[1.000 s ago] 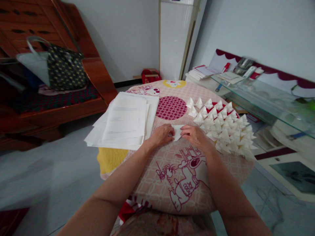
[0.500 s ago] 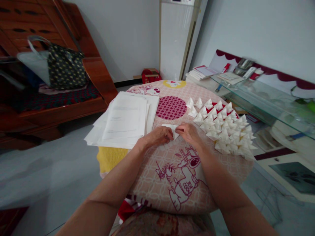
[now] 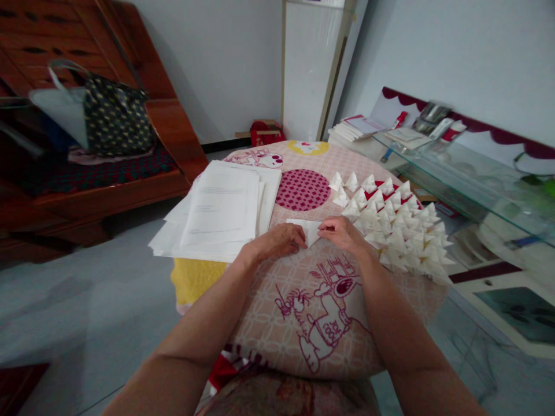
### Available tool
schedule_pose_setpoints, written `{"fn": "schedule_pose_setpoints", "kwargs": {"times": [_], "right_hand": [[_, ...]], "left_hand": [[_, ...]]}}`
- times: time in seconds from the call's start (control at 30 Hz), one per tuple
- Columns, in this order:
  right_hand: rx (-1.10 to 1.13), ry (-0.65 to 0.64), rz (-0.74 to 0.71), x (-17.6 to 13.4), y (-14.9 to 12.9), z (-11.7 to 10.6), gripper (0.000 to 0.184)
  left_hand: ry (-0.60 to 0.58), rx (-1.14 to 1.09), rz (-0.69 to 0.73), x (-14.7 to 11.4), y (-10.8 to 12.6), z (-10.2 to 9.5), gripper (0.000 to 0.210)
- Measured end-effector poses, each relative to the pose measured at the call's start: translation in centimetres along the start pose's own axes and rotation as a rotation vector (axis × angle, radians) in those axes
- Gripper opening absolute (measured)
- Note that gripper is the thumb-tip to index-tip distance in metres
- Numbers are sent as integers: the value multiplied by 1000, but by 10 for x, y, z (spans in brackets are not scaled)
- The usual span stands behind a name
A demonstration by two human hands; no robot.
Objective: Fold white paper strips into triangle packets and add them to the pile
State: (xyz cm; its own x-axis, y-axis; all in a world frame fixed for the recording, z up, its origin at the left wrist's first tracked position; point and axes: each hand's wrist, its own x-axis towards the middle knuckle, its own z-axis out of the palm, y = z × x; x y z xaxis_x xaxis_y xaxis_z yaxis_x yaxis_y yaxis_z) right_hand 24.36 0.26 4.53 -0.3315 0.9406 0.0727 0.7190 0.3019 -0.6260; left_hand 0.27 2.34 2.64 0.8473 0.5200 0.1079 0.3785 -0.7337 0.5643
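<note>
A small piece of white paper (image 3: pixel 312 232) with a folded edge lies on the cloth-covered table in front of me. My left hand (image 3: pixel 285 238) is closed, its curled fingertips on the paper's left side. Thumb and fingers of my right hand (image 3: pixel 340 232) pinch the paper's right edge. Just right of that hand stand many pointed folded paper pieces (image 3: pixel 392 222) in rows. Left of my hands lies a stack of white sheets (image 3: pixel 221 208), the top one faintly printed.
The round table wears a pink patterned tablecloth (image 3: pixel 277 312) with cartoon figures. On the right is a glass-shelf stand (image 3: pixel 477 179) holding papers and small items. A wooden bench (image 3: pixel 169 127) with a dotted bag (image 3: pixel 115 118) is at left. A tall white cabinet (image 3: pixel 310 69) stands behind.
My right hand has shifted a little to the right along the paper, leaving more of it visible between the hands. My left hand has hardly moved.
</note>
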Motion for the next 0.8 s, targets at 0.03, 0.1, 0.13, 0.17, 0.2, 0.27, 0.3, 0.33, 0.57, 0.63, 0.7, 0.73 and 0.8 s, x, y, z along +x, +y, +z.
{"fn": "schedule_pose_setpoints", "kwargs": {"times": [0.03, 0.1, 0.13, 0.17, 0.2, 0.27, 0.3, 0.33, 0.57, 0.63, 0.7, 0.73, 0.8], "right_hand": [[5, 3, -1, 0, 0, -1, 12], [2, 13, 2, 2, 0, 0, 12], [-8, 22, 2, 4, 0, 2, 12], [-25, 31, 5, 6, 0, 4, 12], [-47, 38, 10, 9, 0, 7, 12], [-98, 39, 36, 13, 0, 13, 13], [-120, 38, 53, 15, 0, 16, 13], [-137, 40, 71, 17, 1, 19, 13], [-167, 92, 145, 17, 0, 26, 12], [-184, 93, 148, 16, -2, 26, 12], [-196, 92, 155, 15, -5, 26, 12], [-196, 91, 160, 15, -6, 26, 11], [-191, 88, 174, 14, -9, 25, 12]], "left_hand": [[1, -7, 8, 0, 0, 0, 32], [-3, -29, 18, -1, 1, -1, 34], [-1, -42, 19, -2, 1, -1, 34], [3, -56, 18, -2, 1, -1, 35], [6, -67, 18, -2, 1, -1, 35], [7, -75, 17, -2, 0, -1, 36], [4, -74, 17, -3, 0, -1, 37], [-4, -70, 21, -3, -1, -1, 37], [62, -48, -22, -3, -2, 0, 35], [101, -23, -46, -2, -2, 1, 34], [111, -2, -53, -2, -3, 1, 34], [109, 4, -53, -2, -3, 1, 34], [99, 14, -48, -2, -3, 2, 34]]}}
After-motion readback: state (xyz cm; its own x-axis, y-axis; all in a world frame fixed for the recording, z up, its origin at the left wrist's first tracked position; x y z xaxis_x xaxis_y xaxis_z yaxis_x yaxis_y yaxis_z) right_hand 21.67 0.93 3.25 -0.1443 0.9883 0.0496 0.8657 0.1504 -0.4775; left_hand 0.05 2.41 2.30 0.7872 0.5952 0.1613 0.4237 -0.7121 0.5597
